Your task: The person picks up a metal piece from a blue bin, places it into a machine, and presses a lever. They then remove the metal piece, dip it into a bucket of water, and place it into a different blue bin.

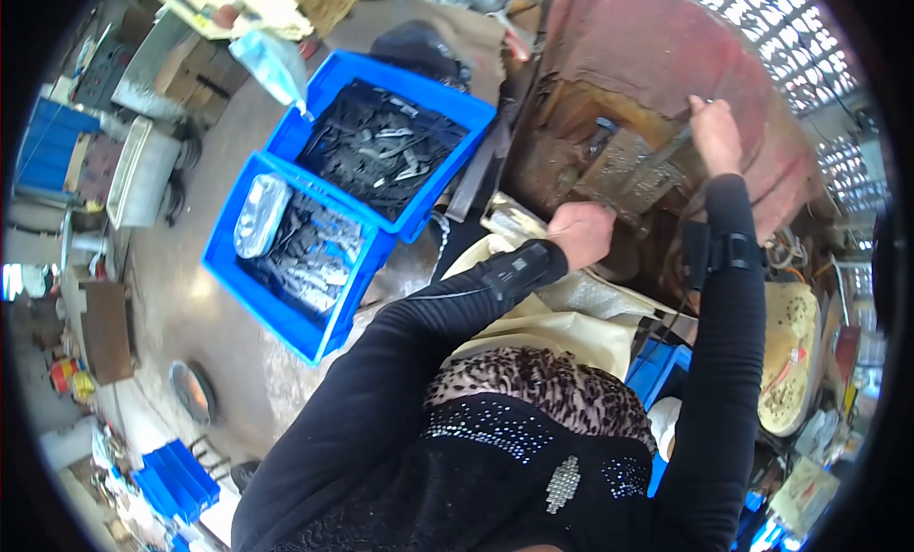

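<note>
Workshop floor (190, 295), grey and stained, spreads off to the left, while latticed windows (762, 29) let daylight in at the upper right. Before the person stands a grimy brown workstation (535, 157) with a reddish cloth (619, 38) draped over its back and right side. Down in its hollow sits a wet-looking brown metal block (624, 167), lying between the two hands: beyond the left one and a little to its right, and to the left of the right one, somewhat nearer the body.

From where I stand, the left hand (583, 233) is curled into a fist at the near side of the hollow; its fingers are turned from view, so I cannot tell whether it grasps anything. The right hand (716, 138) is stretched farther out, fingers bent, in front of the reddish cloth and close to the upper end of a slanting bar (671, 147). Whether it grips that bar, I can't make out.

Off to the person's left, two blue crates (262, 314) sit corner over corner, both loaded with dark, narrow pieces (381, 143). One also holds a clear plastic packet (262, 214). Cream cloth (590, 333) covers the person's lap, just below the left hand.
</note>
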Action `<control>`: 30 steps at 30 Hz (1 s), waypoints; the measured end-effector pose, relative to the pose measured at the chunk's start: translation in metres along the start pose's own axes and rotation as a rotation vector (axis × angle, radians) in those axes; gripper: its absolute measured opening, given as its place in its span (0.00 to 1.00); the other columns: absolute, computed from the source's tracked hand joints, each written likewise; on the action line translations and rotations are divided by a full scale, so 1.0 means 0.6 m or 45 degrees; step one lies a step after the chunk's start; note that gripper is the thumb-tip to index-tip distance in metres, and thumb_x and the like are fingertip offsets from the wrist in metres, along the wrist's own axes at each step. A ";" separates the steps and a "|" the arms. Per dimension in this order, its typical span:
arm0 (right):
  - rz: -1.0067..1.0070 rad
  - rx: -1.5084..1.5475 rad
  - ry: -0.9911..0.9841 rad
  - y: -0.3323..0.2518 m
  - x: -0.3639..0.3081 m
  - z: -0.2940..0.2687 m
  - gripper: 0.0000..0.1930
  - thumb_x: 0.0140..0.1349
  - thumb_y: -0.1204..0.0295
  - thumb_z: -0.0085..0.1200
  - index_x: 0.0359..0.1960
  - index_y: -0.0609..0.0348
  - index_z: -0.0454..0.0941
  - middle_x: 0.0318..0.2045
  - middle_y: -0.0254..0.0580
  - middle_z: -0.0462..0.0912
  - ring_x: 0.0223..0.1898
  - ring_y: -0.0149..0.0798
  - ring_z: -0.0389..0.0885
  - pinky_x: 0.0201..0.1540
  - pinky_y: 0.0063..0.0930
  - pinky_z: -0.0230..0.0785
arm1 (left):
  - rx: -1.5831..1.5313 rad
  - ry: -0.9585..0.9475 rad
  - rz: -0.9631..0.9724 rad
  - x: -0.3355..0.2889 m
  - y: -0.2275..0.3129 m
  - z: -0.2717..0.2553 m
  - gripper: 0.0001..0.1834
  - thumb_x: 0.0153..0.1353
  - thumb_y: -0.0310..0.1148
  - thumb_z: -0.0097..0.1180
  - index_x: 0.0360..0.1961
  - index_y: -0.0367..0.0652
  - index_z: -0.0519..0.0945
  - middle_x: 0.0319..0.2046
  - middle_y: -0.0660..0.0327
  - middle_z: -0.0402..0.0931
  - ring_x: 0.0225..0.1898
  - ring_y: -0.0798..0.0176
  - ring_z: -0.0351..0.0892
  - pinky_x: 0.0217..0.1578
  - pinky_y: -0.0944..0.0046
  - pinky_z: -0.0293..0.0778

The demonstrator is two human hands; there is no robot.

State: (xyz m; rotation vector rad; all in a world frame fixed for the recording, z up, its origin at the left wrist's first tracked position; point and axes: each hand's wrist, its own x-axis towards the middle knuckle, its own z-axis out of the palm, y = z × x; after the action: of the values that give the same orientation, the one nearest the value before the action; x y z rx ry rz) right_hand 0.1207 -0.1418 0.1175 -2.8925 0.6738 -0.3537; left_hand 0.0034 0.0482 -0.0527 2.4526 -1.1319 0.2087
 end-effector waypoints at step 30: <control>-0.101 -0.193 0.040 0.028 0.046 0.040 0.30 0.67 0.49 0.45 0.44 0.75 0.73 0.44 0.73 0.78 0.51 0.64 0.75 0.53 0.49 0.67 | 0.095 0.163 -1.091 -0.256 -0.530 -0.080 0.12 0.55 0.31 0.53 0.39 0.47 0.84 0.37 0.55 0.83 0.39 0.50 0.82 0.41 0.52 0.77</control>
State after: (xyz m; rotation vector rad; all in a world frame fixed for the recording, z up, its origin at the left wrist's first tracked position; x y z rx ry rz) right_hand 0.1438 -0.1668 0.0967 -3.0703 0.6169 -0.3744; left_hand 0.1445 0.3579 -0.1578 2.6963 0.0357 0.1351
